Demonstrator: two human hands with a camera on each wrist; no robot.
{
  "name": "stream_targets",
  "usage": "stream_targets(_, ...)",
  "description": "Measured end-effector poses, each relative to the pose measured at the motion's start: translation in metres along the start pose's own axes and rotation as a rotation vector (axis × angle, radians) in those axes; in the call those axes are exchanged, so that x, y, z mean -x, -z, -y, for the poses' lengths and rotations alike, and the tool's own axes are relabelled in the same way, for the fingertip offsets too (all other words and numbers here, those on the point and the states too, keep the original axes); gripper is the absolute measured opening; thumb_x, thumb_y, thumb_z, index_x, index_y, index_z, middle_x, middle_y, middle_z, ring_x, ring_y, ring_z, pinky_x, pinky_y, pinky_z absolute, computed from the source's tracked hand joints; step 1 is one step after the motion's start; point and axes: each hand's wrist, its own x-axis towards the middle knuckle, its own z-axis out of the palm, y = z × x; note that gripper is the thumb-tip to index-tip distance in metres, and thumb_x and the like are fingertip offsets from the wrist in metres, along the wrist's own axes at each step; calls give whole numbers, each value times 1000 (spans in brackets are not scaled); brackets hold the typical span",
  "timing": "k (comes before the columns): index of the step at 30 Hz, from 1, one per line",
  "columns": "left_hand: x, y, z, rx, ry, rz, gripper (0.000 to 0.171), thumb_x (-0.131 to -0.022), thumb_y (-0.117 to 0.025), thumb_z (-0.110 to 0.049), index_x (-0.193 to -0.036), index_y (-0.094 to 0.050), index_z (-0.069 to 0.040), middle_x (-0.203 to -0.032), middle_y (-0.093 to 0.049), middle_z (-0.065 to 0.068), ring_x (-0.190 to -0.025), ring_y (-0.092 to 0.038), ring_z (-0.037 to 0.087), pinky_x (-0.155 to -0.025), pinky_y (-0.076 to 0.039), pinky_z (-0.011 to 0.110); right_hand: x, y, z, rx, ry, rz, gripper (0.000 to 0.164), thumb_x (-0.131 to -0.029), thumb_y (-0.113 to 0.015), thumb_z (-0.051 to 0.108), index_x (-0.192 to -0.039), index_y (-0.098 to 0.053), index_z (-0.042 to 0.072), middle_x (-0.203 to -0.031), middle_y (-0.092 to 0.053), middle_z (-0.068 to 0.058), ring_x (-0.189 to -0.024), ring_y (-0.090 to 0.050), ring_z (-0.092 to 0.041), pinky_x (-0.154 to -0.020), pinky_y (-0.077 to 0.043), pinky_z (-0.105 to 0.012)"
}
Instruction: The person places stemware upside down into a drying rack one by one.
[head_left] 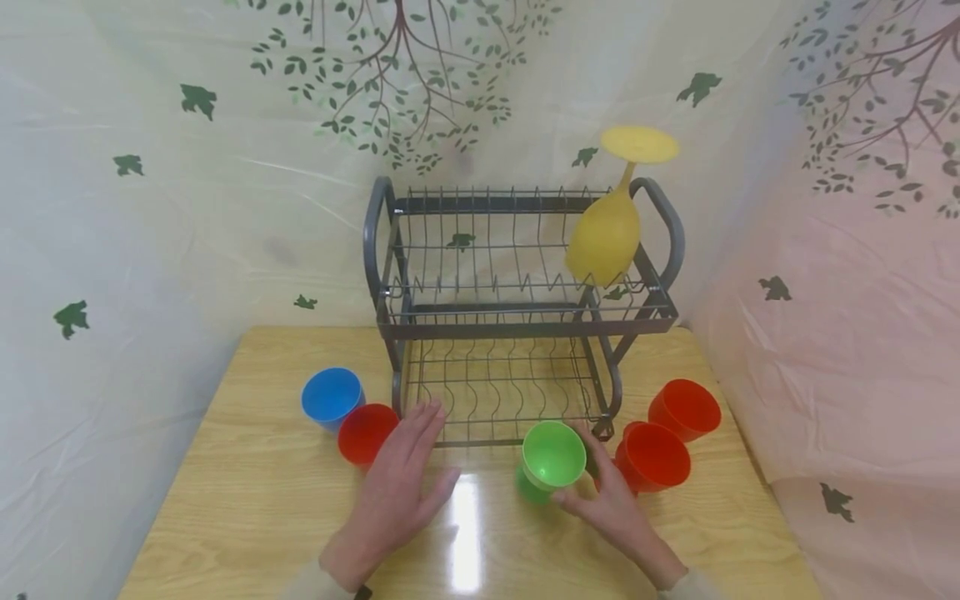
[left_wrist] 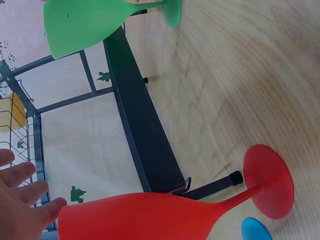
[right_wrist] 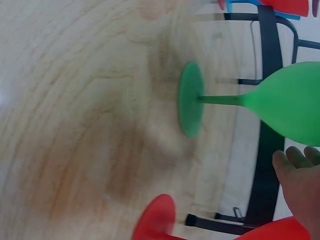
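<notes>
A green plastic goblet (head_left: 553, 454) stands upright in front of the dish rack. My right hand (head_left: 611, 508) is at its right side, thumb and fingers spread around the bowl. In the right wrist view, those fingertips (right_wrist: 295, 159) are right by the green bowl and not curled round it. My left hand (head_left: 397, 492) hovers to the left with straight fingers and holds nothing. Beside it stands a red goblet (head_left: 366, 433), partly covered by the hand in the head view. The left wrist view shows the left fingers (left_wrist: 22, 175) spread near that red goblet's rim.
The two-tier black dish rack (head_left: 525, 329) stands at the back, with a yellow goblet (head_left: 606, 237) upside down on its upper tier. A blue goblet (head_left: 332, 396) is at the left. Several red goblets (head_left: 654, 457) stand close together at the right. Patterned sheets hang behind the table.
</notes>
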Motion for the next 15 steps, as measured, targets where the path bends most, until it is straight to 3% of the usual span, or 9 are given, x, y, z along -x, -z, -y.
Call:
stream_targets(5,3,-2,0,-6,19,26,69,-106,-47,-52,-160,-38,-10,-166,-36,7,-150,-37,30,-114,-42,52,0,-4,-8,-6,-22,-8,99,-78,-91,11,-159,-33,12,-161,-41,-17,-144,-41,-46,-111,-34,-71)
stream_targets(15,2,-4,0,-11,0,9,72,-108,-32,-57,-158,-40,-7,-164,-39,9,-148,-40,34,-115,-41,53,-1,-4,-12,-1,-40,-24,95,-76,-92,14,-155,-39,9,-153,-50,-17,-141,-46,-47,-110,-34,-72)
